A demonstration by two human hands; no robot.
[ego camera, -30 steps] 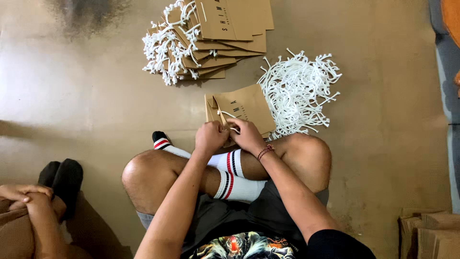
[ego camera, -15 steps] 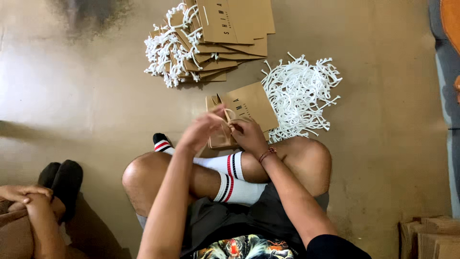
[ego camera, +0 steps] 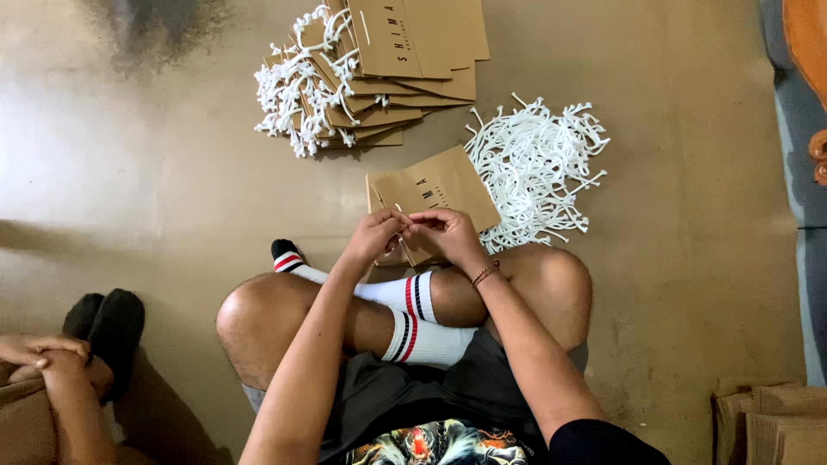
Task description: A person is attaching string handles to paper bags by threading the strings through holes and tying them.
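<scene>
I sit cross-legged on the floor in white striped socks. A flat brown paper bag (ego camera: 435, 185) lies just past my shins. My left hand (ego camera: 376, 235) and my right hand (ego camera: 446, 234) meet over its near edge, fingers pinched together on a thin white cord (ego camera: 401, 211) at the bag's top. A loose heap of white cord handles (ego camera: 536, 164) lies to the right of the bag. Farther off, a fanned stack of brown bags with white handles (ego camera: 362, 73) rests on the floor.
Another person sits at the lower left, with a hand (ego camera: 34, 351) and dark-socked feet (ego camera: 108, 323) in view. Brown cardboard boxes (ego camera: 771, 422) stand at the lower right. A blue and orange object (ego camera: 805, 103) runs along the right edge.
My left hand rose off the bag and came back down to meet my right hand at the bag's edge. The bag has shifted slightly.
</scene>
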